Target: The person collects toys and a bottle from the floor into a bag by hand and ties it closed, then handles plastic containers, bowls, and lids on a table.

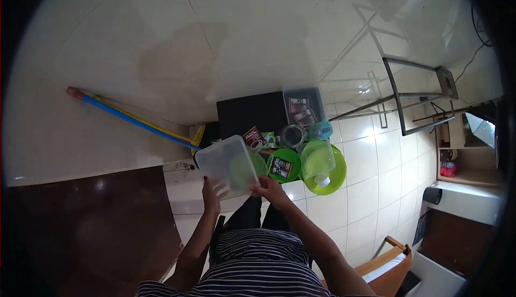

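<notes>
Both of my hands hold a clear, frosted rectangular plastic container (223, 160) in front of my body. My left hand (212, 196) grips its near left edge, thumb at the side and fingers showing blurred through the plastic. At the near right corner, my right hand (270, 190) pinches the rim. A green round tub shows through the container. Just beyond my right hand is a green basin (290, 174) with a dark printed packet (280, 167) in it. To its right, a lime green basin (337, 181) holds a clear plastic container (322, 157) and a white-capped item.
Behind the basins stand a black box (250, 111), a grey bin (322, 101) with printed packets, a red ABC packet (251, 135) and a clear jar (293, 136). A blue-handled broom (129, 118) leans at left. A metal frame (398, 95) stands right; an orange chair (389, 270) is lower right.
</notes>
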A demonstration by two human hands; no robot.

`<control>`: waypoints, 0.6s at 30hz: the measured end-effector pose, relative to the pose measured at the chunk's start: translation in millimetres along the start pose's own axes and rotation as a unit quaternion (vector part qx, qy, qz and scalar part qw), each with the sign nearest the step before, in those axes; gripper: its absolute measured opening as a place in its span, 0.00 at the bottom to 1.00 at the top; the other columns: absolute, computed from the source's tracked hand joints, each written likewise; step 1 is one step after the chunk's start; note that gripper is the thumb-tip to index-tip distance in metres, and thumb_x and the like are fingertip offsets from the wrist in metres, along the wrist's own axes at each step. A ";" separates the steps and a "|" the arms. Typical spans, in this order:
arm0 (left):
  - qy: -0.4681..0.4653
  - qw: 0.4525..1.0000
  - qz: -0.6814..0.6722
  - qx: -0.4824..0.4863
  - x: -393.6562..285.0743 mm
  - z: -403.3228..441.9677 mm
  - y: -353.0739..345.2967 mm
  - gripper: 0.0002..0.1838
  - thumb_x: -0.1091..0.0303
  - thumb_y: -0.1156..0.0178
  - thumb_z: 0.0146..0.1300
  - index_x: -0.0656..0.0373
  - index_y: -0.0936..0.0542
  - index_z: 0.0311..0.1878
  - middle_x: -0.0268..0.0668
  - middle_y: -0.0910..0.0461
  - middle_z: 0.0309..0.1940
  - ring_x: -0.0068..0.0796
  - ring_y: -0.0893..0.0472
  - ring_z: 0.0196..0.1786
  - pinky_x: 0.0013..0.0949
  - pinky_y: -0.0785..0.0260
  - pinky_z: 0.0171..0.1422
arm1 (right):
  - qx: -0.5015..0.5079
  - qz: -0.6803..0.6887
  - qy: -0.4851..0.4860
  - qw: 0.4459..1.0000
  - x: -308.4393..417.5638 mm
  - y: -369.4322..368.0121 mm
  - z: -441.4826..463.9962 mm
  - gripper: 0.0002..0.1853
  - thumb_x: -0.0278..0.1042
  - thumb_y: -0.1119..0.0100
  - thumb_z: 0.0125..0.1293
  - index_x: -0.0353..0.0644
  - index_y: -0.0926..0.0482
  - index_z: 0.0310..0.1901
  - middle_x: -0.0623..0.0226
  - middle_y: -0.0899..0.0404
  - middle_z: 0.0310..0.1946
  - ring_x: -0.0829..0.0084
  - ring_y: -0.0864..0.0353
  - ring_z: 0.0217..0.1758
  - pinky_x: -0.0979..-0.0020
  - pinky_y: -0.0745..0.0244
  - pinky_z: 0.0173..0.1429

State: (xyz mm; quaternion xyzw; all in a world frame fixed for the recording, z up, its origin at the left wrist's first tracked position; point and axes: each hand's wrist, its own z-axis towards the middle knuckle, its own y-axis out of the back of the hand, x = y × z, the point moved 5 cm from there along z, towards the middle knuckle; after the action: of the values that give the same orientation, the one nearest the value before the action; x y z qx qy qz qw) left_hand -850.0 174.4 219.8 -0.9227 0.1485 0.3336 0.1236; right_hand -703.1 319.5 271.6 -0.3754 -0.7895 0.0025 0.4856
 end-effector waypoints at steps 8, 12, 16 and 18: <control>0.001 0.998 0.000 0.064 -4.7 7.6 -19.1 0.35 0.37 0.59 0.61 0.63 0.33 0.53 0.43 0.29 0.46 0.38 0.26 0.45 0.43 0.30 0.48 | -0.049 0.033 0.006 0.998 -2.2 18.9 -3.2 0.24 0.35 0.42 0.59 0.34 0.32 0.54 0.64 0.25 0.43 0.77 0.25 0.42 0.75 0.28 0.46; -0.104 0.988 0.108 0.033 -8.5 11.2 -16.5 0.27 0.47 0.52 0.63 0.64 0.30 0.51 0.42 0.26 0.41 0.34 0.23 0.38 0.35 0.28 0.40 | 0.006 -0.065 -0.048 0.997 3.6 22.7 -3.8 0.26 0.40 0.41 0.59 0.34 0.33 0.55 0.63 0.26 0.45 0.76 0.27 0.45 0.72 0.30 0.49; -0.271 0.921 0.272 0.066 -17.1 6.2 -23.2 0.21 0.55 0.47 0.62 0.65 0.27 0.47 0.42 0.23 0.34 0.29 0.22 0.35 0.32 0.32 0.36 | -0.093 -0.081 0.039 0.992 0.2 29.3 4.8 0.27 0.46 0.43 0.59 0.35 0.32 0.53 0.63 0.26 0.42 0.75 0.27 0.44 0.71 0.32 0.48; -0.266 0.906 0.321 0.079 -24.1 -5.8 -30.5 0.20 0.55 0.47 0.62 0.65 0.26 0.45 0.43 0.23 0.31 0.28 0.22 0.33 0.31 0.32 0.36 | -0.144 -0.015 0.066 0.987 0.2 35.3 6.3 0.27 0.48 0.44 0.60 0.35 0.32 0.53 0.65 0.26 0.39 0.75 0.27 0.42 0.72 0.32 0.46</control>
State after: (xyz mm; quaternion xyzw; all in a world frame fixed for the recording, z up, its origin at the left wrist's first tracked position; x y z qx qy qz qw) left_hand -853.5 205.4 243.8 -0.6898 0.4238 0.5753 0.1171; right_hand -687.1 347.1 255.4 -0.4288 -0.7536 -0.1431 0.4772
